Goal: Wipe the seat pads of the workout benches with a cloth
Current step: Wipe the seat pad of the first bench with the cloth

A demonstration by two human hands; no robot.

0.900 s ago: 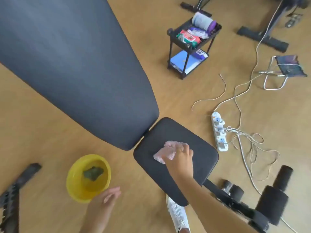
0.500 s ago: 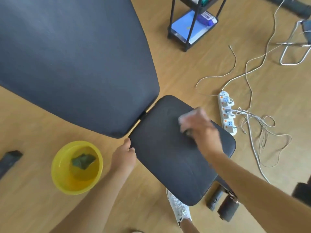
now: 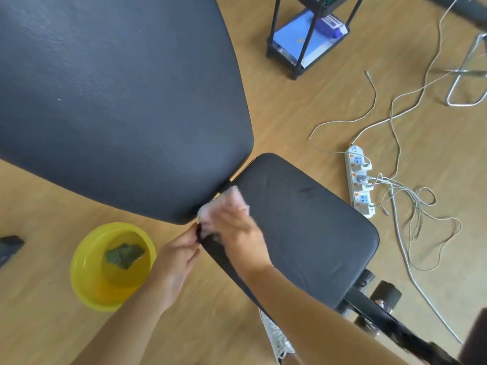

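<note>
A black seat pad (image 3: 303, 227) of a workout bench fills the middle of the view, with the large black back pad (image 3: 118, 101) above and left of it. My right hand (image 3: 237, 230) presses a pale pink cloth (image 3: 226, 206) onto the seat pad's near-left corner, close to the gap between the pads. The cloth is motion-blurred. My left hand (image 3: 176, 256) grips the seat pad's left edge with its fingertips.
A yellow bowl (image 3: 87, 280) with a dark green cloth (image 3: 123, 255) in liquid stands on the wooden floor at the left. A white power strip (image 3: 359, 180) with tangled cables lies to the right. A black shelf cart (image 3: 305, 35) stands beyond. Black leg rollers (image 3: 387, 295) and my white shoe (image 3: 276, 335) are below.
My right hand has swept the pink cloth from the seat pad's far right side across to its near-left corner. My left hand stays at the pad's left edge.
</note>
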